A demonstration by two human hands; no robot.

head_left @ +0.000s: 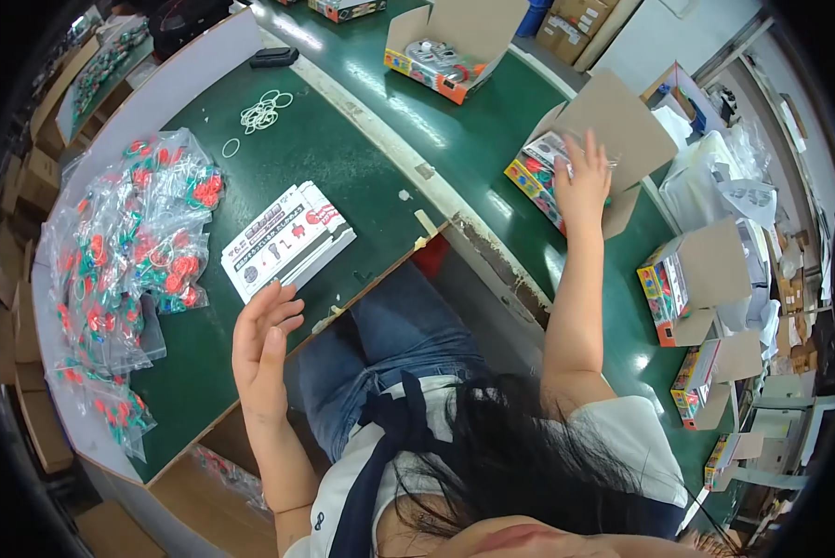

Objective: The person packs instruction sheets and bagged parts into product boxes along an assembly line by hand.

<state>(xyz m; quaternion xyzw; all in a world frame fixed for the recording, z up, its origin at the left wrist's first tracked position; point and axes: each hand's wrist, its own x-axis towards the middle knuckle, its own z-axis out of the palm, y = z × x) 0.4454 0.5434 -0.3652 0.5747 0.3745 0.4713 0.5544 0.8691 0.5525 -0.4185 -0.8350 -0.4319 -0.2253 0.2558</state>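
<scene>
Holding the left hand [261, 352] empty, with fingers loosely curled off the thumb, nearest the paper stack [273, 239] on the green table [185, 377] (contact unclear). Lying just beyond those fingertips, with long axis slanting up and right. Farther right, spreading the right hand [580, 186] wide over the open box [633, 130], well apart from the stack, with no hold visible.

Open box [633, 135] is partly hidden by the right hand [582, 181]. Farther carton [346, 9] is cut off by top edge. Fine print on leaflets [285, 240] can't be read.
</scene>
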